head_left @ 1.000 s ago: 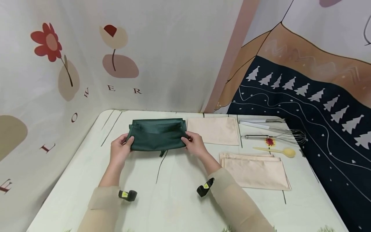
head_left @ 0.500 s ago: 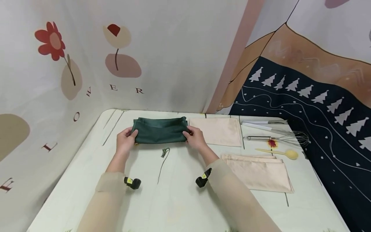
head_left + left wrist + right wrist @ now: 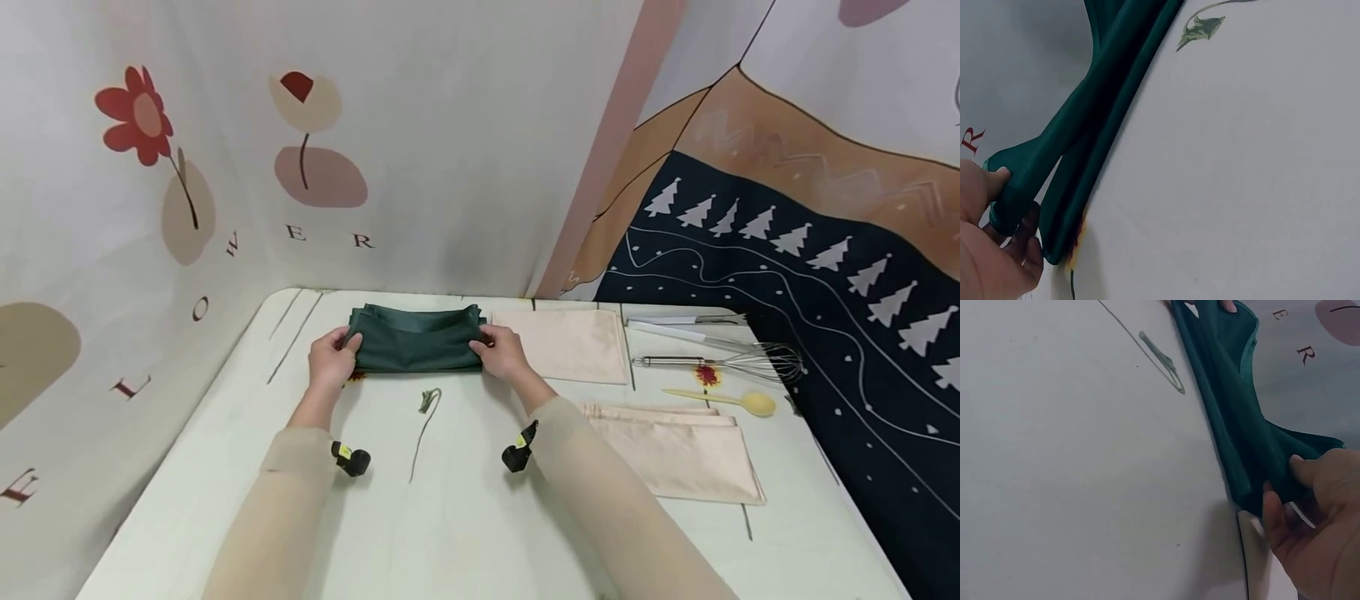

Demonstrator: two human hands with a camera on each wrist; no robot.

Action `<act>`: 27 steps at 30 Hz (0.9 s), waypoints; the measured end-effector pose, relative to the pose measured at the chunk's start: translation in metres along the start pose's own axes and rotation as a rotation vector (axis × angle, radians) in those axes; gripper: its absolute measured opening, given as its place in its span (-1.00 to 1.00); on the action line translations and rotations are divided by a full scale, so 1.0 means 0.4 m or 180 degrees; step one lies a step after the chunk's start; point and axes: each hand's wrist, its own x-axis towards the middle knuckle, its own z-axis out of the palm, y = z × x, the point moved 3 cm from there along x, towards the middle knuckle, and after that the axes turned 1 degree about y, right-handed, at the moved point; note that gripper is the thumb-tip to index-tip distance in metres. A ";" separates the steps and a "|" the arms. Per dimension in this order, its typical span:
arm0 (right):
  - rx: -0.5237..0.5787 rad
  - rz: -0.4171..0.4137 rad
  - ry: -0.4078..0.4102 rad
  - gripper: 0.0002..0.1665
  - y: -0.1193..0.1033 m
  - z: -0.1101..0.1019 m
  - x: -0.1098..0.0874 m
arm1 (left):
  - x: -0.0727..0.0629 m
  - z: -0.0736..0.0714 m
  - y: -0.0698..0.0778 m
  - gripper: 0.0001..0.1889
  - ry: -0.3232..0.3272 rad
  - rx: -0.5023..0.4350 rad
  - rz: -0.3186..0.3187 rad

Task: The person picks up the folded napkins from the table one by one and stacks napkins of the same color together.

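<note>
Green cloth (image 3: pixel 417 348), one; two hands (image 3: pixel 330 360) (image 3: pixel 506 353) pinching it; one yellow spoon (image 3: pixel 756 404).

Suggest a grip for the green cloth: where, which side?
Pinch both short ends of the green cloth, left hand from the left, right hand from the right. It's wide and layered, its top edge dipping midway; gripping one end would likely unfold it.

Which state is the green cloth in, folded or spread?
Folded: both wrist views show layers of the green cloth one over another; the left hand and right hand pinch its ends.
</note>
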 end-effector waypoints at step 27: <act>-0.0066 0.0343 0.0217 -0.67 0.034 0.001 0.001 | 0.010 -0.013 -0.041 -0.45 0.0175 0.0293 -0.0080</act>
